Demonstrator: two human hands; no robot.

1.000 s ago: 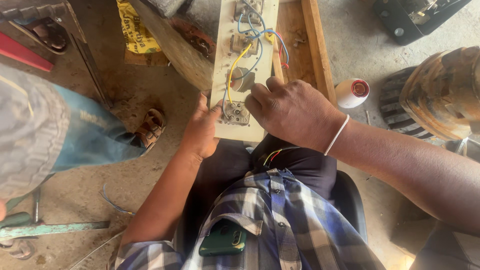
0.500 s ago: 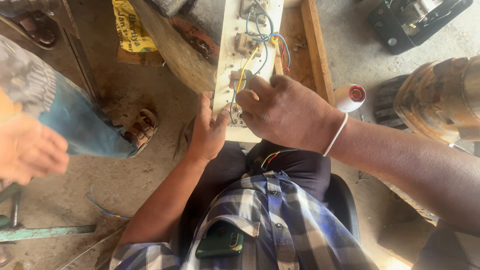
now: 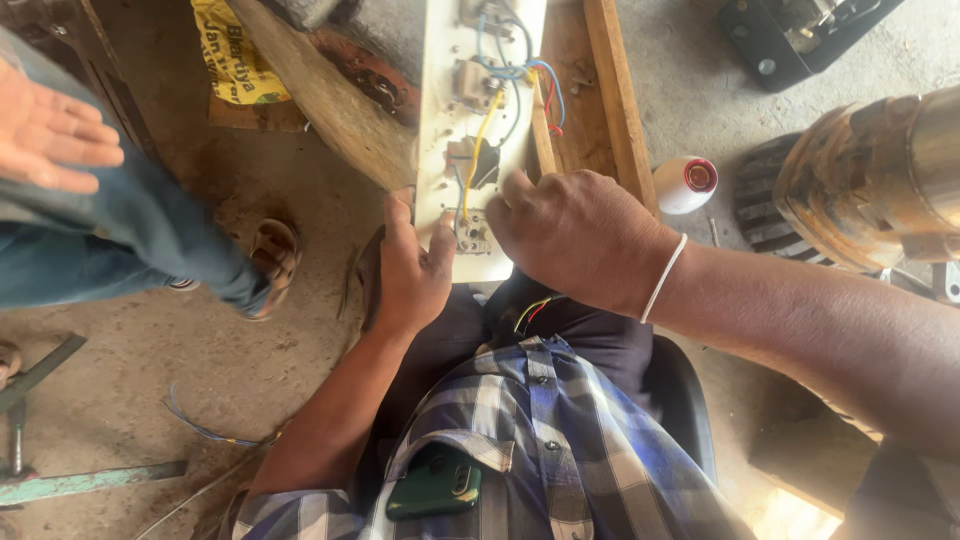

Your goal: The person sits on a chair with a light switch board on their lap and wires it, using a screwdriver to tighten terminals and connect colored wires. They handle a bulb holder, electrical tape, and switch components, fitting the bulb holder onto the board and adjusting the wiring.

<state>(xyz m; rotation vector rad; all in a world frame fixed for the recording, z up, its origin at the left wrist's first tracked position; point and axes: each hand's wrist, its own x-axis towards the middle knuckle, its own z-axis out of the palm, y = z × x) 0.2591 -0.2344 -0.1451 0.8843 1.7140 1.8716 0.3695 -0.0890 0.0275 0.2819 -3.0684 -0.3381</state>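
Other person's hand (image 3: 50,125): far left, palm up, fingers spread and loose, above a blue-jeaned leg (image 3: 120,240); sandalled foot (image 3: 272,262) on the dirt floor below it.
Bag (image 3: 232,52): yellow, on the floor at upper left, beside a slanting plank (image 3: 320,95).
Left hand (image 3: 410,270): forearm rises from the lower left; wrist straight; palm against the board's lower left edge, fingers extended upward, thumb laid on the board's face. It steadies the board rather than clasping it; not clenched.
Board (image 3: 440,130): white, long, upright in view from the lap to the top edge; carries switch backs and blue, yellow and red wires (image 3: 500,85).
Right hand (image 3: 585,240): forearm enters from the right, white band at the wrist; knuckles up, fingers curled down onto the board's lower right corner. Whether they pinch anything cannot be told; fingertips are hidden.
Tape roll (image 3: 685,185): white, red core, on the floor right of the board.
Motor (image 3: 870,180): coppery, far right.
Phone (image 3: 435,490): green, in the shirt pocket.
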